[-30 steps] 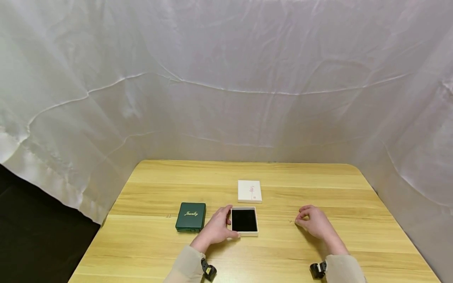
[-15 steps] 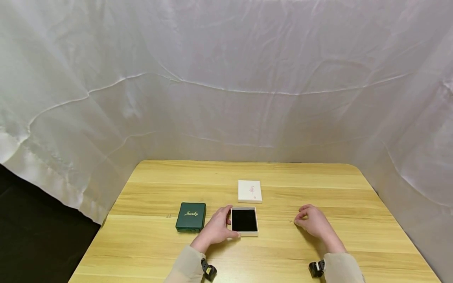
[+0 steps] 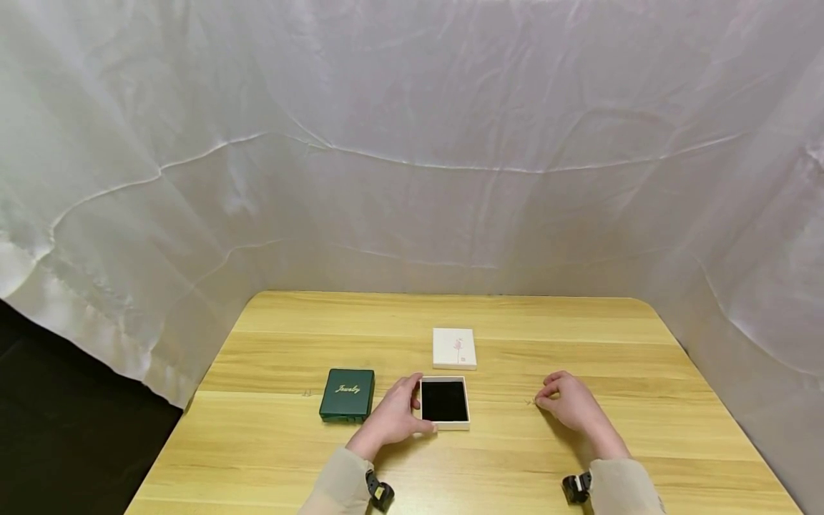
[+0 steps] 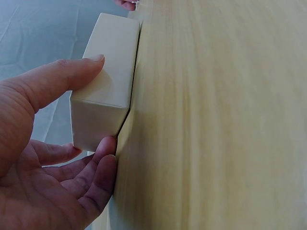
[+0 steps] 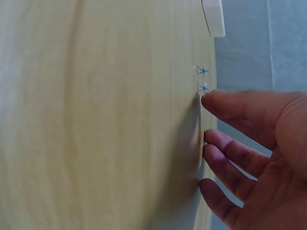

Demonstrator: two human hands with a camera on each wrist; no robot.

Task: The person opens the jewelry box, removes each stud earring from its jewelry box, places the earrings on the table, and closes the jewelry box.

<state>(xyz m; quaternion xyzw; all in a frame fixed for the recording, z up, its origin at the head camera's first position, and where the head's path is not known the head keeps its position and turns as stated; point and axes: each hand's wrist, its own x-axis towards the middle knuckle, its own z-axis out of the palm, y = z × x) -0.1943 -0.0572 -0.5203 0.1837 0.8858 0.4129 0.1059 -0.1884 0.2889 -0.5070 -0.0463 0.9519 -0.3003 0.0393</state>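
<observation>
My left hand [image 3: 395,415] grips the left end of a white jewelry box base [image 3: 454,426], with its thumb at the near side and fingers at the far side. A black pad [image 3: 444,400] lines the base. In the left wrist view the thumb presses the box's side wall [image 4: 108,57]. To the right, my right hand [image 3: 571,405] rests low at the table, pinching a small blue star earring [image 5: 205,88] between thumb and index finger. A second blue star earring [image 5: 203,71] lies just beyond it, apart from the fingers.
Behind the base lies a white lid [image 3: 454,348] with a pink flower print. A green box [image 3: 347,395] lettered "Jewelry" stands left of my left hand. Farther left are tiny objects [image 3: 307,393], too small to make out. Pale cloth [image 3: 412,214] hangs behind the wooden table [image 3: 502,472].
My right hand has shifted very slightly left, and more of the earring at its fingertips shows. The left hand and the boxes have not moved.
</observation>
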